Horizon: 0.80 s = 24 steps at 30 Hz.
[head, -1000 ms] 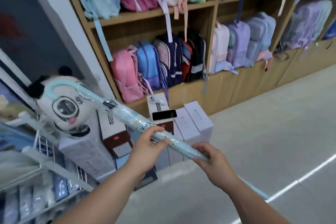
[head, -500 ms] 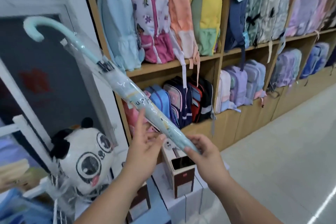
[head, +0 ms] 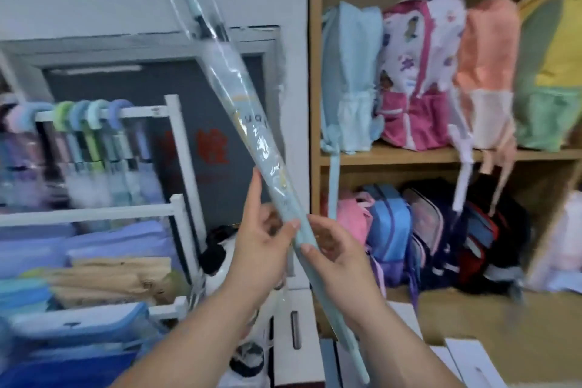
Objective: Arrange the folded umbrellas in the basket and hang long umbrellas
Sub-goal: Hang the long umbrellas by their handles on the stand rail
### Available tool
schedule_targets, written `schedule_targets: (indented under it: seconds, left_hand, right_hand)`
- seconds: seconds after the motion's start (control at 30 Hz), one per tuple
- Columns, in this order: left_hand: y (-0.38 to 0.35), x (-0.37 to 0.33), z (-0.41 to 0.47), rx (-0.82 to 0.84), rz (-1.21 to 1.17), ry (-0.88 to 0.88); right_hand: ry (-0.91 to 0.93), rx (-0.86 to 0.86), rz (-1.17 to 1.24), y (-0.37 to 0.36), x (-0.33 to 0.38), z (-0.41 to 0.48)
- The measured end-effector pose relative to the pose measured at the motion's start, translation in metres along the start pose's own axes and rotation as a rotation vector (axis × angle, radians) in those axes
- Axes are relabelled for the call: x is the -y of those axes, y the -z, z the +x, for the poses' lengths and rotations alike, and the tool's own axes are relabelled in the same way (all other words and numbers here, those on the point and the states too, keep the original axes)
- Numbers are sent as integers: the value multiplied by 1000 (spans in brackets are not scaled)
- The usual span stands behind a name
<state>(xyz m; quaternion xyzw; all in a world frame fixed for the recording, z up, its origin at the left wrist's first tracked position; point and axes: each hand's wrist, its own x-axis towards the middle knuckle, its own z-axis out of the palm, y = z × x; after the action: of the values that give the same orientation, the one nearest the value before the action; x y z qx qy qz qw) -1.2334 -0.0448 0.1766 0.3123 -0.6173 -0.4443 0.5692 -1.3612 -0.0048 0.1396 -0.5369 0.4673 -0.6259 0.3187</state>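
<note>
Closest to me, the long umbrella [head: 248, 123] is the thing to watch: pale blue, sealed in a clear sleeve, tilted steeply so its tip points down past the wrists and its handle end runs up out of sight. The right hand [head: 338, 257] pinches the shaft on its right side, thumb and fingers closed round it; the left hand [head: 261, 239] cradles it from the left, thumb pressed on the sleeve, fingers loosely spread behind. Held low like that, I'd guess, so the hooked top can be swung over something high.

Below the umbrella sit white boxes [head: 296, 324]. Left of it, farther back, stands the white rack [head: 176, 148] whose top rail already carries a row of hanging umbrellas [head: 94, 135] by their curved handles, probably where this one goes. Right of the umbrella, against the wall, wooden shelves [head: 441, 154] hold backpacks [head: 419, 72].
</note>
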Motion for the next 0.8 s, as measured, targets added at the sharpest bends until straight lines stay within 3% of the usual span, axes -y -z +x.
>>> schedule_targets:
  seconds: [0.4,0.63,0.8]
  left_hand:
    - [62,-52,119,-157,80,-91]
    - [120,-63,162,-116,97,-203]
    - [186,-74,186,144,213,-330]
  right_hand:
    - [82,432,-211,-5,1,98]
    - [189,439,-292,-80,16,134]
    - [293,320,-257,-154,38,152]
